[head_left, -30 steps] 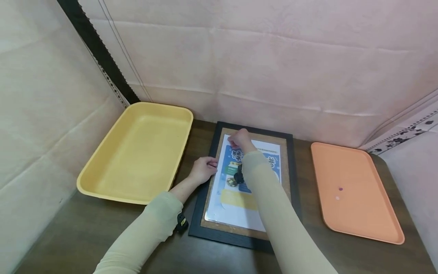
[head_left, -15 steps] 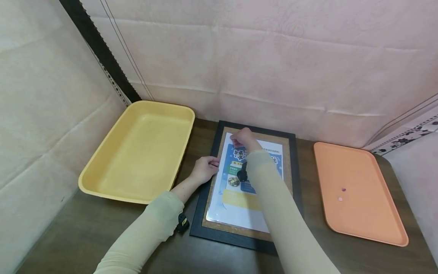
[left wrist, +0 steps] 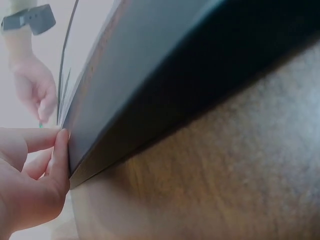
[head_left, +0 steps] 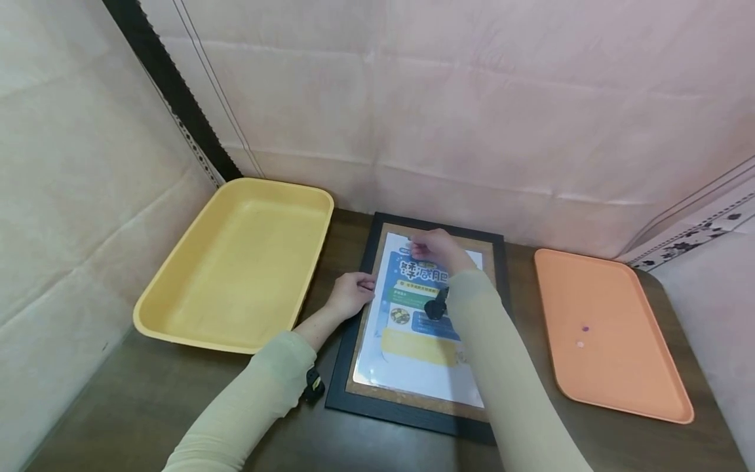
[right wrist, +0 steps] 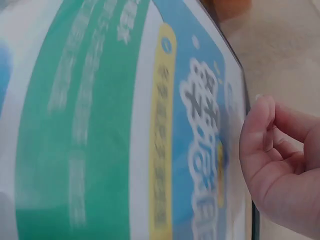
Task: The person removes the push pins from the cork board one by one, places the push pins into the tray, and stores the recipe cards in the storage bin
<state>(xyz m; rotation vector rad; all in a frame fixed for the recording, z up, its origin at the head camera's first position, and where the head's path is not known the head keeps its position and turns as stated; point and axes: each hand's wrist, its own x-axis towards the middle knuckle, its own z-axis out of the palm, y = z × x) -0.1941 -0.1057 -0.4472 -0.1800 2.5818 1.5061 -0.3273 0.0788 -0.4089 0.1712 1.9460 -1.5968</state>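
Observation:
A laminated poster (head_left: pixel 407 360) with blue, green and yellow print lies on a black-framed cork board (head_left: pixel 377 416). My left hand (head_left: pixel 350 294) is at the poster's left edge; in the left wrist view its thumb and fingertip pinch together there beside the frame. Over the poster's top part, my right hand (head_left: pixel 439 250) has thumb and forefinger pinched together. Between those fingertips a tiny greenish tip (left wrist: pixel 41 125) shows in the left wrist view, like part of a pushpin, mostly hidden by the fingers. My right forearm covers the poster's right part.
A deep yellow tray (head_left: pixel 236 262) stands at the left. To the right lies a flat orange tray (head_left: pixel 613 367) with a small purple piece (head_left: pixel 585 329) and a pale piece (head_left: pixel 580 344). Cloth walls (head_left: pixel 472 131) rise behind and at both sides.
My right hand has moved a little to the right from the poster's top left corner, uncovering more of the printed title. The left hand stays at the left edge.

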